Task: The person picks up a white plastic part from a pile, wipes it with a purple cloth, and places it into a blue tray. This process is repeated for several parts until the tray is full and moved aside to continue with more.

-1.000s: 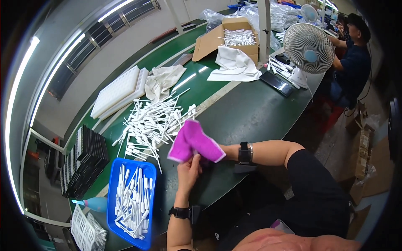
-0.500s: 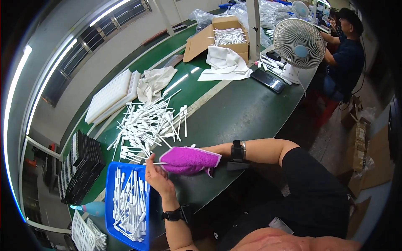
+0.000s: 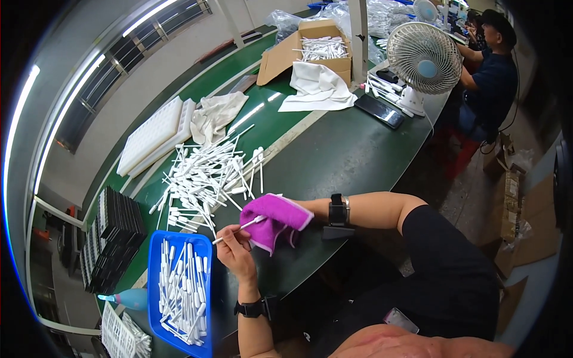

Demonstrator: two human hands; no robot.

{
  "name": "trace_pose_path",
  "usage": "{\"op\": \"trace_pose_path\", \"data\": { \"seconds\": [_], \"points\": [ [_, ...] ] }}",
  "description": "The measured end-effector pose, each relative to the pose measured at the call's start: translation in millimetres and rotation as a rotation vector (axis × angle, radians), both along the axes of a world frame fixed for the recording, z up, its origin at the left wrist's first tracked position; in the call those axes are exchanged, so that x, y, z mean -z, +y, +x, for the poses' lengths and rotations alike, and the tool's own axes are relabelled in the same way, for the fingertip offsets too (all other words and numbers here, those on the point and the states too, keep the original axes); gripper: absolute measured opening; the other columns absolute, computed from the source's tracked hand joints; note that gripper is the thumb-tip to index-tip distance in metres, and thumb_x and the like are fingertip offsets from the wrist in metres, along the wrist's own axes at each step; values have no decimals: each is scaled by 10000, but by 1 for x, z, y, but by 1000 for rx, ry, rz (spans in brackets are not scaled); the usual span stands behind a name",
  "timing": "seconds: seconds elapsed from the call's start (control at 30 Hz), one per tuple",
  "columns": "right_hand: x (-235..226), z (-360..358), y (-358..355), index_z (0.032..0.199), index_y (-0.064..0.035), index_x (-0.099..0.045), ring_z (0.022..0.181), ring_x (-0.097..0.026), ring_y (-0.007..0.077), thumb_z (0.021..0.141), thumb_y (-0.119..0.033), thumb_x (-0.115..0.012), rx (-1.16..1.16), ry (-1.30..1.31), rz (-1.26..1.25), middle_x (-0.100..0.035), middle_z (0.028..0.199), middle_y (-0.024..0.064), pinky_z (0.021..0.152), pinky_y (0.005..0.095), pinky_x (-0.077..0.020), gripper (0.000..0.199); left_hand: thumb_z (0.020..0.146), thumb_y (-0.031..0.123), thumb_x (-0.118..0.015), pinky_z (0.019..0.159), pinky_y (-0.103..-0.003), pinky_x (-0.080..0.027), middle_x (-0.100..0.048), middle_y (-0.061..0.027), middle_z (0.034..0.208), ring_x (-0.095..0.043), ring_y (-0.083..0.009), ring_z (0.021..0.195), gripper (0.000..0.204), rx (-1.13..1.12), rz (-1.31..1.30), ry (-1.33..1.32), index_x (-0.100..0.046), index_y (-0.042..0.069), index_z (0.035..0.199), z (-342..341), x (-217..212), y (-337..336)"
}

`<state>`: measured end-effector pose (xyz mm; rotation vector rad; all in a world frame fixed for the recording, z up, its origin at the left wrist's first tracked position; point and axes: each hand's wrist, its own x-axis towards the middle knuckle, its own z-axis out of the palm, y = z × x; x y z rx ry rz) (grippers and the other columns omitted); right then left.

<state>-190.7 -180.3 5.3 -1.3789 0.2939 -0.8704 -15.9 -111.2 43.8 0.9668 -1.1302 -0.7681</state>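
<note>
My left hand (image 3: 236,253) pinches a thin white plastic stick (image 3: 252,222) with a thicker end, which lies against a purple cloth (image 3: 276,210). The cloth is draped over my right hand (image 3: 315,209) and held by it, hiding its fingers; only the part by the wrist shows. Just left of my left hand stands a blue tray (image 3: 153,280) with many similar white sticks (image 3: 185,286) in it. A loose heap of white sticks (image 3: 203,176) lies on the green table beyond my hands.
White foam trays (image 3: 149,134), a cream cloth (image 3: 218,116) and stacked black trays (image 3: 116,232) line the left side. Farther off are a cardboard box (image 3: 341,70) of sticks, a white cloth (image 3: 316,89), a phone (image 3: 379,111) and a fan (image 3: 424,59). A co-worker (image 3: 492,89) sits at far right.
The purple cloth has opened away from the stick, baring its thicker end. My left hand has shifted slightly right and down, still holding the stick.
</note>
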Motion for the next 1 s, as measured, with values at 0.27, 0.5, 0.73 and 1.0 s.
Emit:
{"op": "trace_pose_path", "data": {
  "seconds": [0.27,0.5,0.73,1.0],
  "points": [
    [-18,-7,-4,1294,-67,-491,799,-610,108,928,-204,-550,-15,-16,440,-625,1020,45,613,263,-515,395,982,274,-466,474,-297,-410,-552,-64,619,-538,-169,525,314,-898,-269,-664,-606,25,852,126,-42,34],
    [-30,-59,-58,836,-143,-554,434,-388,102,915,-271,-574,304,-445,770,-475,614,-18,424,256,-300,151,897,328,-603,593,-394,-499,-664,-140,810,-646,-325,710,276,-842,215,-1359,-637,62,962,100,-62,17],
    [-7,-66,-78,800,-144,-535,413,-350,96,941,-263,-516,266,-606,658,-464,605,-22,401,246,-244,186,868,177,-583,600,-402,-511,-631,-123,794,-646,-323,679,103,-173,74,-1483,-622,87,839,-14,-28,-55],
    [-21,-63,-69,823,-124,-533,415,-342,101,954,-243,-479,339,-634,722,-444,607,-10,403,248,-253,185,799,79,-571,627,-417,-508,-575,-102,914,-619,-301,843,132,-176,-242,-1731,-638,116,907,-11,0,-160]
  ]
}}
